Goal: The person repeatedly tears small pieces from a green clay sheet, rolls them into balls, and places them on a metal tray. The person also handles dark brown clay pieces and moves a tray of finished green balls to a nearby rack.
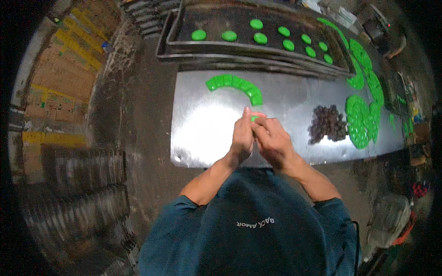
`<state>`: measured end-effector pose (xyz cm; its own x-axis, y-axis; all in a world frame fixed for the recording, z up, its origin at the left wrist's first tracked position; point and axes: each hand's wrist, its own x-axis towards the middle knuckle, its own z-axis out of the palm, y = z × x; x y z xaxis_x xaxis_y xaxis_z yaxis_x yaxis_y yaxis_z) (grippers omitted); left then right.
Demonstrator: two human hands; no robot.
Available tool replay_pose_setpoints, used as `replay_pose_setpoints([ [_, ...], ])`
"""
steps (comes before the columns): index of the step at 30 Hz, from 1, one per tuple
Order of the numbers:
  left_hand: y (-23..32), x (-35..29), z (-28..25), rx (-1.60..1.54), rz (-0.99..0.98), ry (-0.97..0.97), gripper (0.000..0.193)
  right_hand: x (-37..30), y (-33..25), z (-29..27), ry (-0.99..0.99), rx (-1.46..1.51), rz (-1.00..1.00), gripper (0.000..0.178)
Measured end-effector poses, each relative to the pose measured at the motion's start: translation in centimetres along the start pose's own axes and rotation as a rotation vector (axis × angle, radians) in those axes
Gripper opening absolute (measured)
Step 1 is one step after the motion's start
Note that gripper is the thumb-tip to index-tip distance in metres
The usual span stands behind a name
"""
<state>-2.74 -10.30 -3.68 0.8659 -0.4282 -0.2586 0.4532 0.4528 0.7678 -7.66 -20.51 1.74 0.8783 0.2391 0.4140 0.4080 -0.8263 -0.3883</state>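
Note:
My left hand [242, 135] and my right hand [274, 138] meet over the near middle of a shiny metal table [285, 99]. Between their fingertips shows a small piece of green dough [253, 118], mostly covered by the fingers. Just beyond the hands, a curved row of cut green dough pieces [237, 83] lies on the metal. Off to the right sits a heap of dark brown balls [328, 123], next to a large lumpy mass of green dough [361, 122].
Behind the table's work surface stands a dark metal baking tray [221, 44] holding several green discs [260, 38], with another tray edge under it. More green dough [361, 55] stretches along the far right. Stacked cardboard [69, 69] and dark stacked racks or trays [87, 170] are at the left.

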Motion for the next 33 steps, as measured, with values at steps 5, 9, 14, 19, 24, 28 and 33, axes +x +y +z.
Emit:
replay_pose_setpoints([
  [5, -8.8, -1.4, -10.1, 0.545, -0.390, -0.200, 0.047, -8.0, 3.5, 3.6, -0.358, -0.055, 0.218, 0.034],
  [9, -0.9, -3.1, -12.9, 0.638, -0.295, 0.062, 0.039, -11.5, 5.8, 6.5, -0.590, -0.164, 0.409, 0.029],
  [14, 2.4, -2.8, -19.5, 0.382, -0.071, 0.331, 0.031, -3.7, 4.5, 0.6, -0.320, -0.058, 0.386, 0.036],
  [19, 5.2, 2.0, -18.4, 0.635, 0.037, 0.378, 0.029, -4.9, 6.8, 9.8, -0.021, -0.513, 0.402, 0.049],
  [24, 3.6, 12.5, -17.3, 1.222, 0.390, 0.390, 0.046, -7.6, 8.4, 13.8, -0.231, -0.234, 0.430, 0.053],
  [28, 2.8, 18.8, -16.3, 1.531, 0.335, 0.242, 0.044, -10.8, 9.0, 9.5, -0.405, 0.050, 0.376, 0.053],
  [33, 3.1, 16.8, -17.5, 1.843, 0.334, 0.327, 0.026, -5.7, 8.8, 2.7, -1.058, -0.009, 0.478, 0.037],
])
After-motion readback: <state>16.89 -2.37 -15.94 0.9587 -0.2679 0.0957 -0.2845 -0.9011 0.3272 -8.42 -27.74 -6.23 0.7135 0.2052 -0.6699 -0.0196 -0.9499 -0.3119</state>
